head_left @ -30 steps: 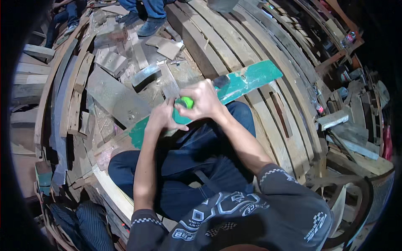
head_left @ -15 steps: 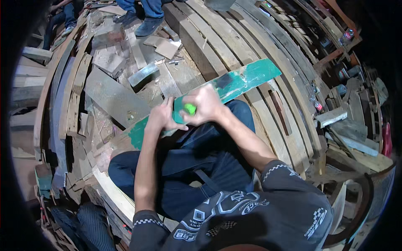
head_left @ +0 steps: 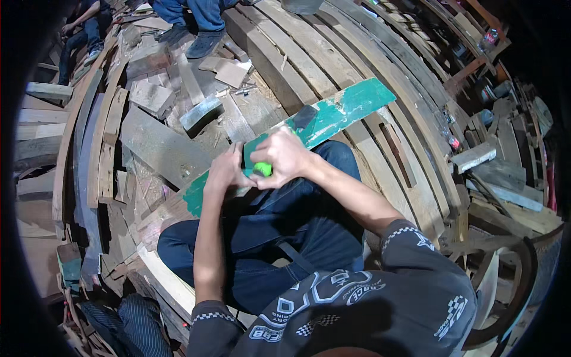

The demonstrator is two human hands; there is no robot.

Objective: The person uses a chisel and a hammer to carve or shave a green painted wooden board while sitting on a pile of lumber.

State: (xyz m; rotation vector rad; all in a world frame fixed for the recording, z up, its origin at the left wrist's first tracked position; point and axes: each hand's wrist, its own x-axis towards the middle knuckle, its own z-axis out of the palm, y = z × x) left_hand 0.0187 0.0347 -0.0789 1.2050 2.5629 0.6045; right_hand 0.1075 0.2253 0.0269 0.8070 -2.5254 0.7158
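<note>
Across my lap slants a long wooden board [head_left: 348, 112], coated in worn green paint, with bare wood at its lower left end. My right hand [head_left: 284, 156] is closed around the bright green handle [head_left: 263, 169] of a scraper. Beyond the knuckles, the scraper's dark, flat head [head_left: 305, 117] lies against the painted face. My left hand [head_left: 227, 171] grips the board just left of the right hand, its thumb reaching toward the handle. The middle of the board is partly hidden under both hands.
Long beams [head_left: 297, 47] lie side by side ahead and to the right. Offcuts and a grey block [head_left: 201, 114] litter the area ahead left. Another person's shoes [head_left: 205, 44] rest at the top; a second person [head_left: 89, 24] sits far left. A curved dark rim [head_left: 526, 291] stands lower right.
My right hand has shifted slightly toward me and to the left, drawing the scraper along the board. Its head, blurred before, is now sharp. My left hand stays on the board.
</note>
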